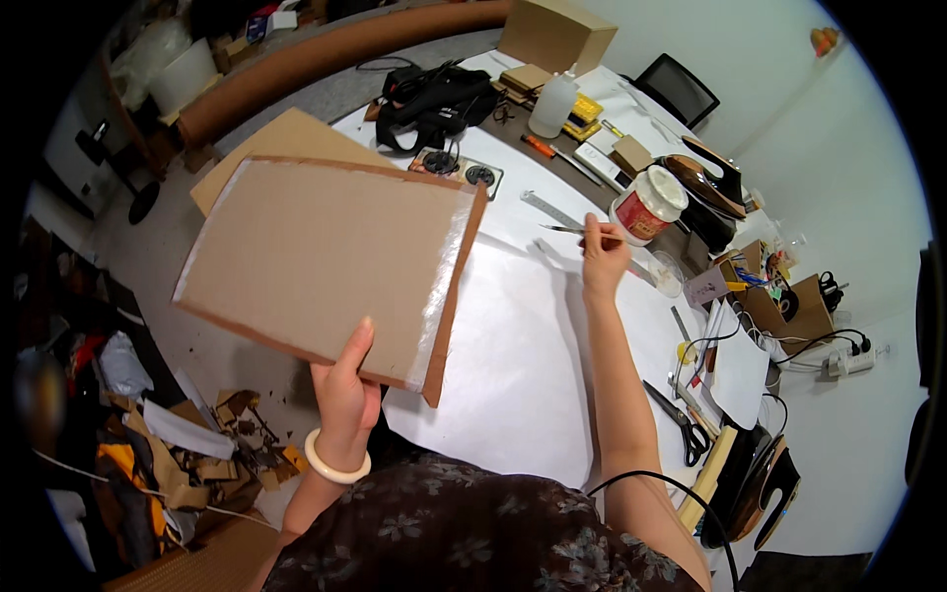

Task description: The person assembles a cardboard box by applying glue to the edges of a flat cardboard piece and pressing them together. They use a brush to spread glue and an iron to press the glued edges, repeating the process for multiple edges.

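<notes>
My left hand (345, 390) grips the near edge of a large brown cardboard sheet (326, 261) and holds it up, tilted, over the table's left side. A wet whitish strip runs along the sheet's right edge. My right hand (602, 259) reaches across the white table and pinches a thin brush (567, 229), its tip pointing left. An open glue jar (646, 204) with a white lid and red label stands just to the right of that hand. A big white paper sheet (518, 355) lies flat under my right forearm.
Scissors (681, 419) lie near the table's right edge by loose papers and cables. A metal ruler (552, 209), black bag (434, 104), plastic bottle (552, 104) and cardboard box (557, 35) sit farther back. An iron (710, 183) rests at the right. Cardboard scraps (197, 454) litter the floor at left.
</notes>
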A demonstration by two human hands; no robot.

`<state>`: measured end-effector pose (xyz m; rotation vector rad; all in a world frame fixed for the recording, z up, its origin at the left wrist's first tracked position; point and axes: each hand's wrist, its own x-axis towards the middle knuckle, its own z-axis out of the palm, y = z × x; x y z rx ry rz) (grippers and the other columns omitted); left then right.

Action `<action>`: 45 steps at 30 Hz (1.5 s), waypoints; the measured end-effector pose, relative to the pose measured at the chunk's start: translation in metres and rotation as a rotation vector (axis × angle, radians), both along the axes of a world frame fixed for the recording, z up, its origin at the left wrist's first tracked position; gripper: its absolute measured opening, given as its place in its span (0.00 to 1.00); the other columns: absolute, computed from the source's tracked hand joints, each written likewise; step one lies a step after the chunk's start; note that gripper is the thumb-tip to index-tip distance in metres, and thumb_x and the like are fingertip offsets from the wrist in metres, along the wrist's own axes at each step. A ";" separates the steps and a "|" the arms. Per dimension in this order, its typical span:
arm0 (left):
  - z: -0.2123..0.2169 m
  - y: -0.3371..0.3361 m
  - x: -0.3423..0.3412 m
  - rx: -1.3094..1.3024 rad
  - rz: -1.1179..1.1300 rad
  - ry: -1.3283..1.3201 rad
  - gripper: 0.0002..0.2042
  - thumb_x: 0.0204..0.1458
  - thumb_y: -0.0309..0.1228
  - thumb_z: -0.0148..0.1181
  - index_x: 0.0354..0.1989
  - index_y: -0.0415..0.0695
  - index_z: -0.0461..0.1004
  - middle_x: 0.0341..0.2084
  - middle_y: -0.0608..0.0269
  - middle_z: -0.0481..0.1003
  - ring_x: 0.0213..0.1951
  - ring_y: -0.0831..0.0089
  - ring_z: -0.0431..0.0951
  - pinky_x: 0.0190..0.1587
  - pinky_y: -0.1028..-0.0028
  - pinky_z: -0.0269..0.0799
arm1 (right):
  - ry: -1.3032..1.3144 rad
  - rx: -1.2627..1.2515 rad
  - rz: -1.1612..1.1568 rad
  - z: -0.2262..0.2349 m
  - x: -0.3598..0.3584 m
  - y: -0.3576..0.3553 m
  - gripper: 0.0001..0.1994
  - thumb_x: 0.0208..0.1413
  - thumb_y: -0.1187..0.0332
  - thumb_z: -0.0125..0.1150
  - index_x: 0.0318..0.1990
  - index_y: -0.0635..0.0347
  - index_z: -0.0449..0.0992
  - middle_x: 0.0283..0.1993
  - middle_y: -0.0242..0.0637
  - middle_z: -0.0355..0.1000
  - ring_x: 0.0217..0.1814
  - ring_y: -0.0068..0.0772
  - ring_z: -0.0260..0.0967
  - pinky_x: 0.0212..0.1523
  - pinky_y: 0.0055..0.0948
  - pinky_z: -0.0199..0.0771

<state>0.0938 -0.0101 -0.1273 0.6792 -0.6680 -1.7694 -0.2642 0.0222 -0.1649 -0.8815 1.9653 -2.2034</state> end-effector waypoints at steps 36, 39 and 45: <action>0.053 0.000 -0.085 -0.322 -0.538 0.101 0.15 0.55 0.17 0.58 0.51 0.39 0.70 0.45 0.64 0.73 0.48 0.75 0.73 0.53 0.72 0.69 | 0.053 1.040 -1.040 0.120 -0.038 0.603 0.27 0.52 0.53 0.70 0.50 0.67 0.74 0.41 0.44 0.77 0.42 0.34 0.74 0.46 0.31 0.72; 0.062 -0.001 -0.090 -0.353 -0.553 0.144 0.15 0.55 0.17 0.58 0.51 0.39 0.70 0.44 0.64 0.73 0.48 0.75 0.74 0.53 0.72 0.70 | 0.471 1.041 -1.138 0.122 -0.033 0.599 0.27 0.52 0.52 0.71 0.49 0.67 0.74 0.37 0.41 0.76 0.38 0.31 0.72 0.43 0.29 0.73; 0.091 0.004 -0.100 -0.406 -0.649 0.232 0.18 0.55 0.19 0.58 0.55 0.38 0.68 0.48 0.60 0.73 0.52 0.71 0.73 0.56 0.70 0.69 | 0.559 0.503 -0.979 0.198 0.022 0.466 0.16 0.62 0.59 0.62 0.46 0.62 0.70 0.31 0.30 0.71 0.30 0.19 0.67 0.32 0.22 0.71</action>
